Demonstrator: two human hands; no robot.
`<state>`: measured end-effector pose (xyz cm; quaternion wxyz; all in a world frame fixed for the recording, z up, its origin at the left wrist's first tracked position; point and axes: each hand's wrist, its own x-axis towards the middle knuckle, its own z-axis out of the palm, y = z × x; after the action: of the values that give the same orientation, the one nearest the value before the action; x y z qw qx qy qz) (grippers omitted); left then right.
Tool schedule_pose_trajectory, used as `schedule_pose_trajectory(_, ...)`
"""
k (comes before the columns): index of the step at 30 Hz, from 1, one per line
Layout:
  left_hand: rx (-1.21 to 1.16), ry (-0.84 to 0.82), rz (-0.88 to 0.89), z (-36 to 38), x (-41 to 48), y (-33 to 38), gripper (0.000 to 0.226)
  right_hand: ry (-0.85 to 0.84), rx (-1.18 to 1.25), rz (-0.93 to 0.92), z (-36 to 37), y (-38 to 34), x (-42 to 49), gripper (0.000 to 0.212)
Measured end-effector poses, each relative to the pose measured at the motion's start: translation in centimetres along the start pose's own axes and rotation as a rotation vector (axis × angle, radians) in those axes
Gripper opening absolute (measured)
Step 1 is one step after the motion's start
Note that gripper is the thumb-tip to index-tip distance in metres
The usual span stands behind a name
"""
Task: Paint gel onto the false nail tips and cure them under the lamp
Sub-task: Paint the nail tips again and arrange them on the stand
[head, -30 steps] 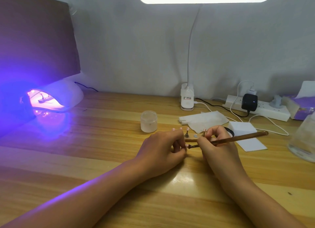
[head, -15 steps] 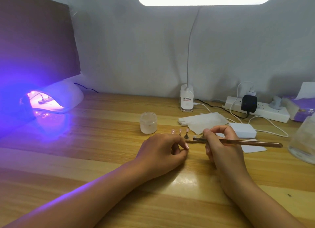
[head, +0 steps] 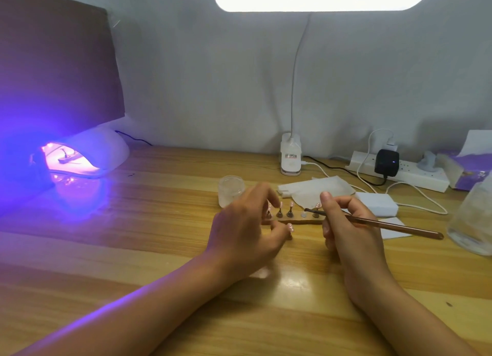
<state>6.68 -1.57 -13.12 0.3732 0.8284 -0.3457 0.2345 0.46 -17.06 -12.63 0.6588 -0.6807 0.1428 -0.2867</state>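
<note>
While your right hand (head: 348, 230) pinches the gel brush (head: 378, 223) between thumb and forefinger, the other fingers curled under its handle, the dark bristle end points left over the holder strip (head: 298, 221). That strip lies flat on the table (head: 159, 249) between your two hands.

On it you can plainly count three small stands (head: 290, 212), each topped with one pink false nail tip (head: 292, 204). A fourth stand (head: 316, 215) sits just under the brush tip. One bare pale disc (head: 303, 215) lies between the third and fourth.

Your left hand (head: 247, 227) arches over the strip's left end. Its fingers (head: 262, 193) are loosely spread and blurred, the thumb tip is at the strip's near edge, and it grips nothing that shows.

Behind that hand stands one frosted jar (head: 231, 190), partly hidden. At the far left, one curing lamp (head: 106, 153) glows violet, with one strip-like holder (head: 66, 159) lying inside it, too small to read.

One clip-on desk lamp (head: 290, 155) stands at the back, its lit head overhead.

To your right are:
- one crumpled wipe (head: 316, 190)
- one white block (head: 376, 203)
- one white paper sheet (head: 394, 229) by the handle's end
- one power strip (head: 415, 175) carrying one black adapter (head: 386, 162)
- one purple tissue box (head: 468, 169)
- one clear container (head: 474, 217) at the right edge
</note>
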Motion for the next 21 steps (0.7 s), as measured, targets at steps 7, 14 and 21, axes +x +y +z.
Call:
schedule_pose_trajectory(7,0.068,0.252,-0.453,-0.9,2.0,-3.3,0.051,-0.065,0.070,0.004,-0.1,0.1,0.0,0.027)
schedule_pose_trajectory(14,-0.033,0.002,-0.664,-0.7,2.5,-5.3,0.066,-0.080,-0.052,-0.115,0.2,0.0,-0.4,0.022)
schedule_pose_trajectory(21,-0.081,0.063,-0.579,-0.8,2.3,-4.5,0.070,-0.068,-0.276,-0.423,0.4,0.1,-0.8,0.006)
